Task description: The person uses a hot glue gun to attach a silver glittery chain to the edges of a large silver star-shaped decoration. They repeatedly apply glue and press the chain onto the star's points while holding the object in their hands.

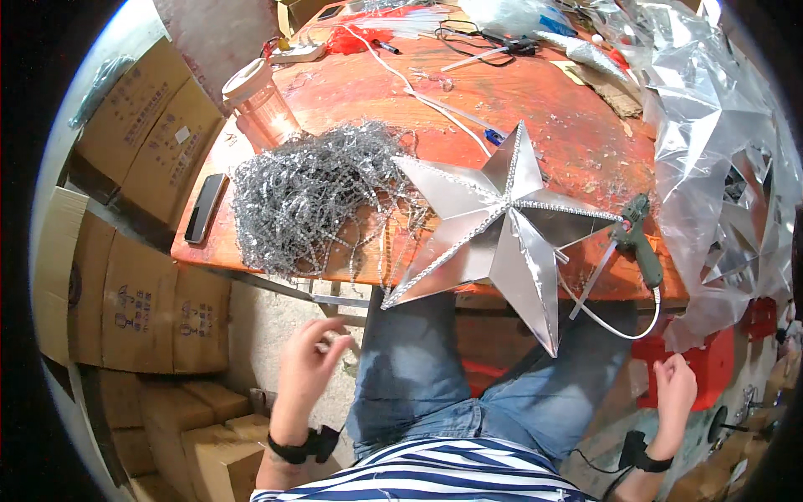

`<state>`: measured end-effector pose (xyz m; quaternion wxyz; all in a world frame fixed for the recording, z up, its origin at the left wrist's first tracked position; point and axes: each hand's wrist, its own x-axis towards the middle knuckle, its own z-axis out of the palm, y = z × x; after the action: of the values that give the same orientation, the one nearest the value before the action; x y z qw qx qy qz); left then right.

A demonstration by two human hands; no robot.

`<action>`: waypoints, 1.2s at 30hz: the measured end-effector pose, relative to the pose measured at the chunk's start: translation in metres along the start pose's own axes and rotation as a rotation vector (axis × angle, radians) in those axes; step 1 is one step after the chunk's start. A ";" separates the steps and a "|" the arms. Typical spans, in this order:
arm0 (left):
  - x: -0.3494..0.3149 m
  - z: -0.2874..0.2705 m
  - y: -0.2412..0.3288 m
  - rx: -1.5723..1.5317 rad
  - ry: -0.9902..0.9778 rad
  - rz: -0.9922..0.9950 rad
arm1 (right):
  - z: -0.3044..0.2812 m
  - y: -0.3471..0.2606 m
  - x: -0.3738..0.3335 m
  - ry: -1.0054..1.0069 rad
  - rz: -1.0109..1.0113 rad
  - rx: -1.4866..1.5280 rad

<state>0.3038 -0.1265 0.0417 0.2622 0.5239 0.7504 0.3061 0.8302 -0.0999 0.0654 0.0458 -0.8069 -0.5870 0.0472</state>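
A large silver foil star lies at the table's front edge, its lower points sticking out over my lap. Beaded silver trim runs along several of its ridges. Beside it on the left sits a tangled heap of silver tinsel string. Touching the star's right point is a green hot glue gun, with a glue stick in it and a white cord. My left hand hovers below the tinsel, off the table, fingers loosely bent and apart, empty. Away to the right, my right hand hangs with fingers curled in and nothing visible in them.
A phone and a lidded clear cup stand left of the tinsel. Stacked cardboard boxes fill the left side. Clear plastic wrapping drapes over the table's right edge. A second glue gun lies at the back.
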 end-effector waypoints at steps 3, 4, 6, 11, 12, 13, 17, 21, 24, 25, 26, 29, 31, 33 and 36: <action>0.016 0.041 -0.001 -0.308 -0.176 -0.011 | 0.008 -0.010 0.015 0.055 -0.084 0.019; 0.022 0.052 0.000 -0.344 -0.237 -0.064 | 0.005 -0.029 0.013 0.138 -0.144 0.107; 0.026 0.067 0.016 -0.703 -0.267 -0.172 | -0.007 -0.069 0.008 0.311 -0.260 0.272; 0.013 0.066 0.021 -0.886 -0.318 -0.187 | -0.040 -0.090 -0.013 -0.164 -0.233 0.417; 0.007 0.064 0.020 -0.857 -0.327 -0.152 | -0.041 -0.092 -0.015 -0.201 -0.383 0.420; 0.001 0.063 0.018 -0.710 -0.393 -0.110 | -0.042 -0.095 -0.016 -0.237 -0.534 0.422; -0.019 0.051 0.040 -0.080 -0.673 0.401 | -0.036 -0.127 -0.025 -0.400 -0.923 0.503; -0.028 0.044 0.076 -0.043 -0.857 0.644 | -0.023 -0.167 -0.028 -0.407 -1.261 0.599; -0.029 0.036 0.102 -0.155 -0.953 0.793 | -0.011 -0.204 -0.033 -0.406 -1.368 0.802; -0.031 0.034 0.110 -0.220 -0.933 0.814 | -0.010 -0.205 -0.034 -0.538 -1.327 0.876; -0.029 0.029 0.117 -0.208 -0.901 0.817 | -0.009 -0.205 -0.035 -0.667 -1.276 0.948; -0.014 0.014 0.136 -0.175 -0.785 0.807 | -0.005 -0.201 -0.040 -1.157 -0.926 1.157; -0.003 0.009 0.144 -0.102 -0.687 0.847 | -0.005 -0.191 -0.036 -1.158 -0.822 1.171; 0.005 0.003 0.151 -0.001 -0.619 0.902 | -0.012 -0.185 -0.035 -1.132 -0.675 1.268; 0.012 -0.002 0.161 0.161 -0.489 0.988 | -0.025 -0.177 -0.028 -1.027 -0.667 1.149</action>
<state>0.3996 -0.0728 0.1604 0.2129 0.8876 0.3539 0.2039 0.6577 -0.0723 0.1141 0.1882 -0.3207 -0.6273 0.6843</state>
